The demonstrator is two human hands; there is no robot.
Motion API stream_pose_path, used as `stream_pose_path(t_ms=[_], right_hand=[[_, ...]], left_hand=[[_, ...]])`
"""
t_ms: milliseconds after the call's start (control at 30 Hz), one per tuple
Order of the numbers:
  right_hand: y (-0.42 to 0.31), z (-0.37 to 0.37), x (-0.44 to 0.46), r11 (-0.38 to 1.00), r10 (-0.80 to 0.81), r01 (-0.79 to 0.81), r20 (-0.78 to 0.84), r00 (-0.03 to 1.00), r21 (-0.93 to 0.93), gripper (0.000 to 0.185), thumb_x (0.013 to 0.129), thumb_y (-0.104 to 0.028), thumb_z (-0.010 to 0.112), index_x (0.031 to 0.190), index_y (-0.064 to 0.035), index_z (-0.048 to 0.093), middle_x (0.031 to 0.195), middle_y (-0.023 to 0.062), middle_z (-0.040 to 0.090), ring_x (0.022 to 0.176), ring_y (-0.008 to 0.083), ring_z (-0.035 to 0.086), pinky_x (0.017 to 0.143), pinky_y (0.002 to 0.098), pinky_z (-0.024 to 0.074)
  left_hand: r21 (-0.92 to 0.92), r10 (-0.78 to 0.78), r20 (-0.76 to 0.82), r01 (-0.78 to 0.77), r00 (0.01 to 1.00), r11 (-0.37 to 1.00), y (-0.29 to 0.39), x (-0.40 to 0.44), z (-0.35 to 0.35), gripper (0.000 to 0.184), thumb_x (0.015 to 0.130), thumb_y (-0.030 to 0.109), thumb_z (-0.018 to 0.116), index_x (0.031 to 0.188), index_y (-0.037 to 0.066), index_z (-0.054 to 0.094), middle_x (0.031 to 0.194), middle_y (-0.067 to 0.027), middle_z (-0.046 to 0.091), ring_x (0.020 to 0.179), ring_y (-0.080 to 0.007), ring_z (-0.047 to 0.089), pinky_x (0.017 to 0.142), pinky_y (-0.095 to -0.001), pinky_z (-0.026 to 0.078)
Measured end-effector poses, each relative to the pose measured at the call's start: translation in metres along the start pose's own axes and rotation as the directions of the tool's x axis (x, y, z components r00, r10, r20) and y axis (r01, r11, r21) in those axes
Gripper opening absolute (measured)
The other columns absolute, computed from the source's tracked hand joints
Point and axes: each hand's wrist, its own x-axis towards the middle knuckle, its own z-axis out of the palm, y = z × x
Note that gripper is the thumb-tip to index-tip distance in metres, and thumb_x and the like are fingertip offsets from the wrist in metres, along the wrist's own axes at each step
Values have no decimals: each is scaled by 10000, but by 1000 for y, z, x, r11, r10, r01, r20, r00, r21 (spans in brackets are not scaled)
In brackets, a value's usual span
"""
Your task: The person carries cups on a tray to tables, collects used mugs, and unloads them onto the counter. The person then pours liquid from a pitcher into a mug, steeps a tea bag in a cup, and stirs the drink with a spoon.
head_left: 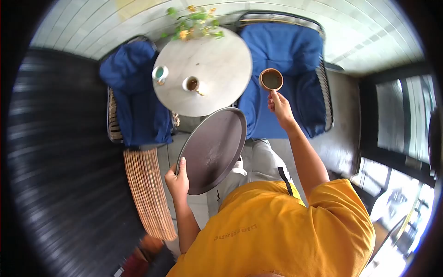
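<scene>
My left hand grips the near-left rim of a dark round serving tray, thumb on top. The tray is tilted, and nothing stands on its visible face. My right hand is closed at the near side of a brown-rimmed cup with dark liquid inside, held above the blue seat. On the round pale table stand a white cup with brown contents and another white cup, greenish inside. Both are apart from my hands.
A blue cushioned chair stands left of the table, and a wider blue-cushioned one on the right. Flowers sit at the table's back. A slatted wooden piece lies at left. A white object shows partly behind the tray.
</scene>
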Motion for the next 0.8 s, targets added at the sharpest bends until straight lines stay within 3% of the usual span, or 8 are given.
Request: stream_pose_path(t_ms=[100, 133, 167, 267, 333, 533, 700, 800], right_hand=[[17, -40, -82, 992, -13, 27, -117, 993, 120, 405, 989, -434, 472, 889, -59, 584, 741, -18, 517, 630, 65, 488, 587, 220, 399], [22, -51, -111, 990, -2, 25, -166, 986, 137, 406, 990, -435, 472, 904, -54, 580, 743, -17, 515, 637, 69, 486, 594, 223, 406], [28, -63, -139, 989, 14, 17, -206, 978, 147, 414, 991, -440, 466, 907, -52, 581, 748, -13, 518, 650, 73, 490, 598, 227, 411], [45, -97, -229, 984, 12, 52, -359, 933, 168, 416, 992, -448, 459, 903, -59, 578, 745, -14, 511, 648, 74, 477, 599, 228, 407], [69, -129, -289, 968, 12, 98, -428, 904, 233, 411, 992, -453, 455, 863, -77, 561, 725, -28, 494, 636, 69, 457, 588, 225, 395], [149, -213, -461, 947, 107, 133, -677, 728, 292, 366, 1002, -437, 439, 832, -123, 522, 732, -61, 438, 641, 48, 393, 568, 208, 339], [214, -288, -592, 927, 150, 205, -812, 564, 314, 375, 1011, -409, 424, 830, -100, 534, 720, -68, 424, 650, 45, 362, 578, 217, 327], [256, -340, -660, 940, 161, 197, -871, 464, 278, 447, 1019, -406, 394, 970, -8, 591, 787, -29, 480, 757, 73, 433, 696, 234, 383]], left_hand=[[-15, 184, 72, -184, 980, 983, -15, 5, 14, 435, 909, 358, 650, 738, -40, 622, 586, 9, 493, 591, -87, 411, 556, -290, 374], [-45, 157, 164, -152, 974, 987, -5, 3, 16, 429, 904, 368, 653, 768, -39, 652, 591, -21, 551, 588, -99, 430, 560, -302, 394], [74, 142, 266, -167, 953, 983, 4, 3, 14, 428, 899, 377, 657, 800, -39, 667, 591, -58, 586, 575, -115, 440, 562, -315, 407], [156, 242, 427, -335, 871, 929, 29, -18, 28, 443, 894, 398, 656, 806, -35, 666, 564, -72, 558, 561, -118, 432, 551, -319, 401], [135, 393, 510, -523, 765, 842, 36, -49, 48, 458, 888, 421, 656, 817, -32, 673, 558, -77, 540, 553, -130, 434, 548, -320, 400], [12, 464, 759, -722, 457, 692, 62, -173, 119, 482, 874, 458, 658, 848, -23, 690, 564, -86, 547, 553, -135, 455, 564, -319, 420], [-62, 382, 900, -805, 210, 589, 67, -310, 180, 484, 880, 450, 658, 827, -32, 665, 561, -35, 495, 570, -104, 432, 553, -293, 400], [-157, 366, 924, -765, 109, 625, 57, -407, 207, 486, 887, 421, 663, 762, -48, 634, 571, 43, 461, 584, -57, 386, 520, -261, 351]])
